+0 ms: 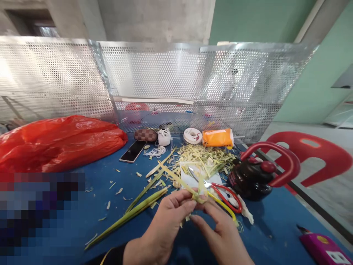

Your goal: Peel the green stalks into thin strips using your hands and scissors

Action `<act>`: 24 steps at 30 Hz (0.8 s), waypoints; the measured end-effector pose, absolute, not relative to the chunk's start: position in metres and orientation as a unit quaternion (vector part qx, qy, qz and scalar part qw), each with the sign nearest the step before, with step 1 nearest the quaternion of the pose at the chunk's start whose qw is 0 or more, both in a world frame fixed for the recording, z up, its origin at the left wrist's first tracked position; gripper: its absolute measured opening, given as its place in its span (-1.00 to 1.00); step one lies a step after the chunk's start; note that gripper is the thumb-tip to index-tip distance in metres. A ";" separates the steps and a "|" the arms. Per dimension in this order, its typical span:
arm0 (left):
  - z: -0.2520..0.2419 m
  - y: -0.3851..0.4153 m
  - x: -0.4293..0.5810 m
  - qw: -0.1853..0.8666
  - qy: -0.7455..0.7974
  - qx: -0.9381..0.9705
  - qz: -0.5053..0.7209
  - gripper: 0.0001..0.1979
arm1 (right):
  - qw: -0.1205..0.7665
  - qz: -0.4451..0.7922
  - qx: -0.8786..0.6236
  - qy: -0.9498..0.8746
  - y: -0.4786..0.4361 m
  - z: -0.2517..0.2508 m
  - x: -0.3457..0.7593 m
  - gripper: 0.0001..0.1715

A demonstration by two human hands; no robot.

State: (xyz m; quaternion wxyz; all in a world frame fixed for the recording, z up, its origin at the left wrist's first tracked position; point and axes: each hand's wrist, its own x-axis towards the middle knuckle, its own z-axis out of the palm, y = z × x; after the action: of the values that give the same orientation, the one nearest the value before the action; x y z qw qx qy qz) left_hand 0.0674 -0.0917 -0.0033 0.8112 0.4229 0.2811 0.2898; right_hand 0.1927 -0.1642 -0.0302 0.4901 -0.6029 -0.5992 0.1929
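Strip of pale leaf (176,177), pinched by left hand (167,216), could be split if bent too sharply; right hand (220,227) grip can't be told, fingertips hidden.

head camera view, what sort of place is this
Probably a craft workspace: the left hand holds a pale plant strip, plant scraps lie heaped on the blue table, and a perforated metal divider stands behind the heap.

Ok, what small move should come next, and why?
Probably fold the long end of the pale strip back toward its bunched part: that end juts forward, loose, while the left hand pinches the bunched part and the right hand is close beside it.
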 end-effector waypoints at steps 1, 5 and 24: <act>-0.005 -0.094 0.068 0.811 0.282 0.420 0.293 -0.81 | 0.502 0.226 -0.610 -0.570 -0.161 -0.035 0.189 -0.81; -0.011 -0.100 0.070 0.816 0.287 0.404 0.298 -0.84 | 0.535 0.343 -0.607 -0.477 -0.157 -0.046 0.183 -0.77; -0.017 -0.097 0.069 0.797 0.346 0.394 0.300 -0.91 | 0.517 0.351 -0.590 -0.511 -0.165 -0.046 0.182 -0.75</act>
State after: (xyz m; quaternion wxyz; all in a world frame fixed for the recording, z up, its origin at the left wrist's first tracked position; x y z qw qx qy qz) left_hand 0.0688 -0.0967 -0.0173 0.7967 0.3939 0.3462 0.3004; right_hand 0.1819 -0.1647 -0.0457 0.5171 -0.5897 -0.5114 0.3511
